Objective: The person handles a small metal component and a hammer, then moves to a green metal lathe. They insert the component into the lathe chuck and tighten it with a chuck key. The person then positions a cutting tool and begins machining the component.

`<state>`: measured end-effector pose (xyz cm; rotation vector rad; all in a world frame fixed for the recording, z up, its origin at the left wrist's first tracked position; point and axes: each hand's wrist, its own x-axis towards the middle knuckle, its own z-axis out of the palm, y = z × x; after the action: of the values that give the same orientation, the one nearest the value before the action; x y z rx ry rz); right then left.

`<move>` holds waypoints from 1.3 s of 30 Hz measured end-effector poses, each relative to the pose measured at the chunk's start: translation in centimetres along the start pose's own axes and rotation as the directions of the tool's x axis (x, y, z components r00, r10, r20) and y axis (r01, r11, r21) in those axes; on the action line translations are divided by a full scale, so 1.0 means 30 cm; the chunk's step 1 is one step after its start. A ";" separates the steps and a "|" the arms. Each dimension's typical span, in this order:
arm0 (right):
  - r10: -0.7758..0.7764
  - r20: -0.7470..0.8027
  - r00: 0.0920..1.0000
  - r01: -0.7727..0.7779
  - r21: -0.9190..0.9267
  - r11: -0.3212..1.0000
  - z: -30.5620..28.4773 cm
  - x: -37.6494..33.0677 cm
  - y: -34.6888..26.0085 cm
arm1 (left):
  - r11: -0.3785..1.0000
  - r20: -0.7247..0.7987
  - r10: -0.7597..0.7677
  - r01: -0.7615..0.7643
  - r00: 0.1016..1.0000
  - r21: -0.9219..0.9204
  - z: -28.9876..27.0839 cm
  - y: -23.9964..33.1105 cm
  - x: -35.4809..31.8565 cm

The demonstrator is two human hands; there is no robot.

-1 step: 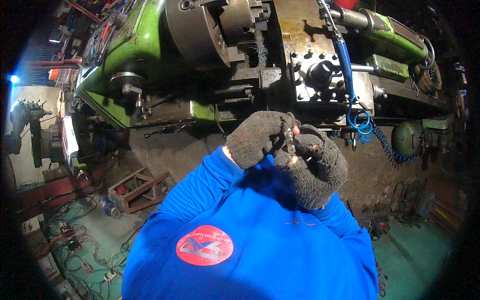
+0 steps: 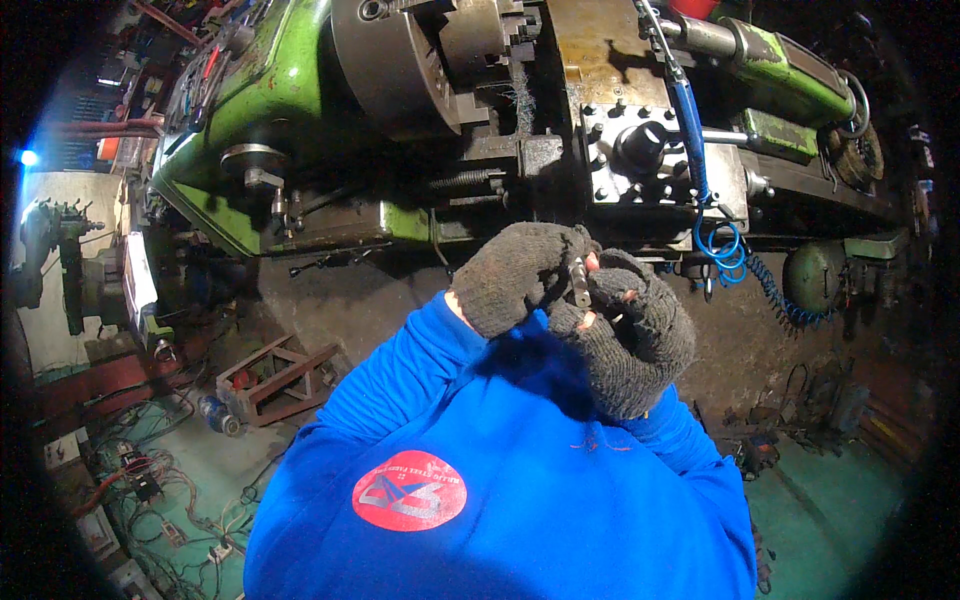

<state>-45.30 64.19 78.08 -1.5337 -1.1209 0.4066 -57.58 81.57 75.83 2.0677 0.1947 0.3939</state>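
Observation:
Close together in front of my chest, my two hands wear dark grey knitted gloves with bare fingertips. Between them shows a small, narrow metal piece [image 2: 579, 284], held roughly upright; its exact kind is too small to make out. My left hand [image 2: 515, 278] curls around it from the left, most of its fingers hidden behind the glove. From the right, my right hand [image 2: 645, 335] pinches at it with bent fingers. Just beyond the hands stands a green metal lathe, with its large chuck [image 2: 390, 65] and its bolted tool post [image 2: 640, 148].
A blue coiled air hose [image 2: 720, 245] hangs from the lathe's front at the right. Metal shavings [image 2: 523, 100] cling below the chuck. A crank handle [image 2: 265, 178] juts out at the left. On the green floor lie a rusty frame [image 2: 285, 380], a can [image 2: 220, 415] and tangled cables [image 2: 190, 510].

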 end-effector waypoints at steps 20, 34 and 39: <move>0.379 -0.176 0.909 -0.356 0.148 0.923 -0.022 0.043 0.051 | 0.561 -0.026 -0.535 0.331 0.845 -0.759 0.101 -0.092 -0.032; 0.595 -0.111 0.796 -0.480 0.484 0.732 0.156 0.011 -0.143 | 0.381 -0.050 -0.403 0.118 0.914 -0.917 -0.057 -0.057 -0.069; 0.498 -0.121 0.859 -0.491 0.083 0.867 0.195 -0.065 -0.076 | 0.414 -0.089 -0.326 0.058 0.941 -0.908 -0.091 -0.106 -0.115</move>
<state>-51.68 65.72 77.75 -1.7736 -0.5883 0.6577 -61.70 84.37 73.68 0.8755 0.2957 0.4784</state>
